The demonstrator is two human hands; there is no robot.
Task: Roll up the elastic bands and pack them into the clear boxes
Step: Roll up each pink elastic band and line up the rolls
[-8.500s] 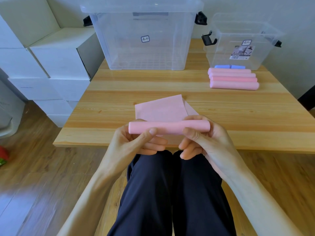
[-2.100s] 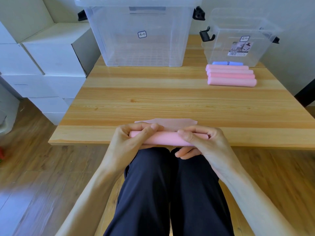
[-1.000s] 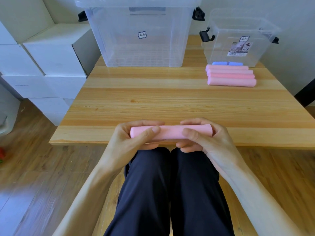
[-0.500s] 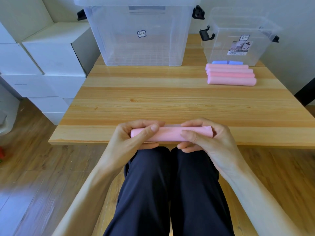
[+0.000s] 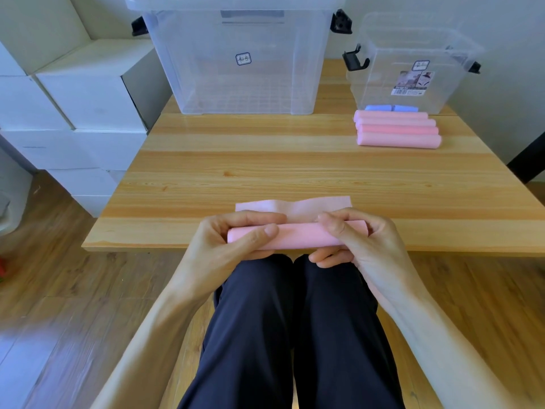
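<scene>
Pink elastic band [image 5: 298, 235]: mostly rolled, at the wooden table's [image 5: 265, 172] near edge, loose tail lying flat beyond. Left hand [image 5: 233, 246] and right hand [image 5: 356, 243] grip its ends, fingers curled, hiding the roll's underside.

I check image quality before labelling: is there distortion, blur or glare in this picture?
Head view: the wide lens bows the table edges; the floor at lower left is smeared; soft glare whitens the large clear box; both hands and the pink roll stay sharp.
</scene>
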